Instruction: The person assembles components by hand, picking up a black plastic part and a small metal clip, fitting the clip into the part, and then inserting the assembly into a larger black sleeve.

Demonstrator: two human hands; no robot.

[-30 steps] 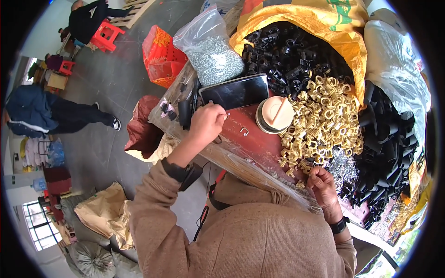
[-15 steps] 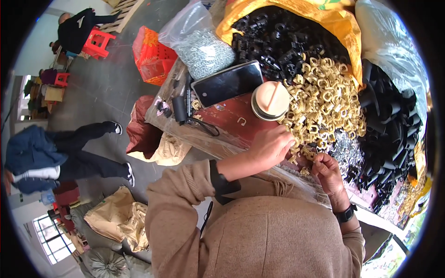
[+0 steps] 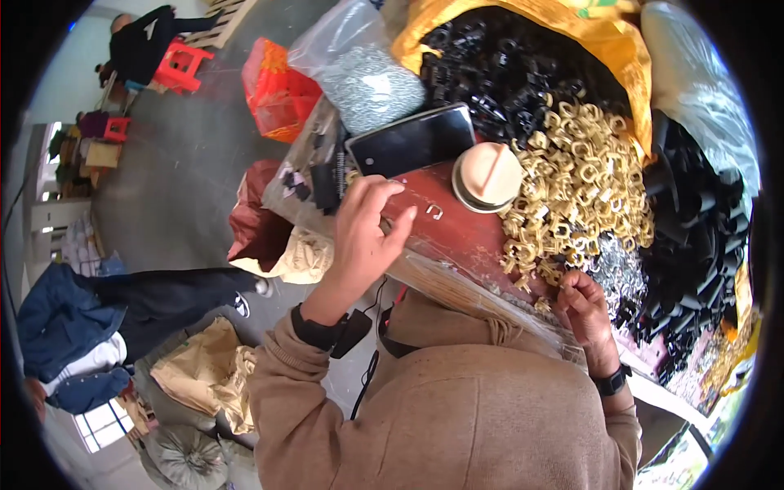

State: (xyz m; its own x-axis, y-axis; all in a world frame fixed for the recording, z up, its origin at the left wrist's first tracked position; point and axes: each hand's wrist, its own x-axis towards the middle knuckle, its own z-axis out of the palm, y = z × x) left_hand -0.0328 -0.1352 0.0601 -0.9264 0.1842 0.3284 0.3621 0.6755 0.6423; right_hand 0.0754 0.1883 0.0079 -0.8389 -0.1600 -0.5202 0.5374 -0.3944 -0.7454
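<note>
My left hand [image 3: 364,233] is raised over the near left edge of the red tabletop [image 3: 465,249], below a dark phone [image 3: 415,140]. Its thumb and fingers are apart, with nothing seen between them. One small U-shaped metal piece [image 3: 434,211] lies on the red surface beside it. My right hand [image 3: 583,304] is at the near edge, thumb and forefinger pinched; what they may hold is too small to make out. Close by are a heap of gold-coloured metal buckles [image 3: 576,175] and some silver bits [image 3: 614,273]. A round jar with a pale lid [image 3: 490,175] stands left of the heap.
Behind the buckles, a yellow sack [image 3: 633,65] spills black plastic parts [image 3: 506,69]. More black parts [image 3: 694,220] are piled at right. A clear bag of small metal pieces [image 3: 371,86] sits at the back left. An open sack [image 3: 261,216] hangs beside the table; a person [image 3: 73,327] walks at left.
My left hand has left the buckle heap and moved left, its fingers spreading. My right hand stays nearly in place, still pinched. The walking person has come nearer.
</note>
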